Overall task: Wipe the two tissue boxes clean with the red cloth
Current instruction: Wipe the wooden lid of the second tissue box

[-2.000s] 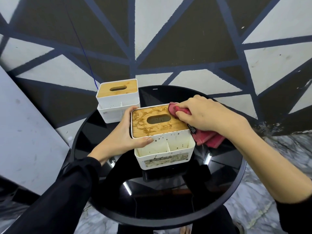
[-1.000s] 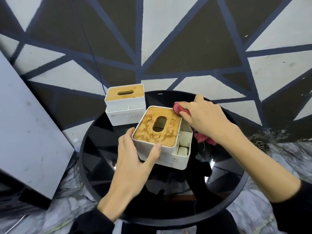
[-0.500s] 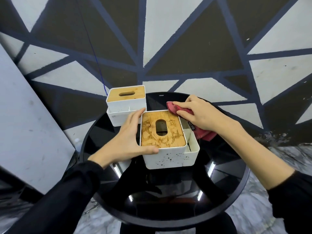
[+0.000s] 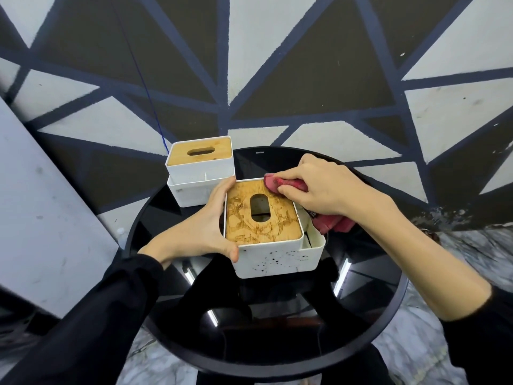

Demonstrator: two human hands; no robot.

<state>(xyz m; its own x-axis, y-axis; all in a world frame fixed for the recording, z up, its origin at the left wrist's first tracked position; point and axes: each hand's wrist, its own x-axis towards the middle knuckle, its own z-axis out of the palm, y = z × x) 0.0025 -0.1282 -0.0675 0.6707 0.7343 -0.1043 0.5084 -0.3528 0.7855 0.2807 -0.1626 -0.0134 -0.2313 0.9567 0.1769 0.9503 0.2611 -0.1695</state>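
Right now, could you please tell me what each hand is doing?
Left hand: grips the near tissue box.
Right hand: holds the red cloth against its wooden lid.

A lounge-like room: geometric painted wall (image 4: 305,79), round black table (image 4: 374,315).

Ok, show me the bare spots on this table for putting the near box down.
Free: the glossy black table between the near tissue box and its front rim, also the right side below the right hand with the red cloth. Crowded: far left, where the far tissue box stands beside the left hand.
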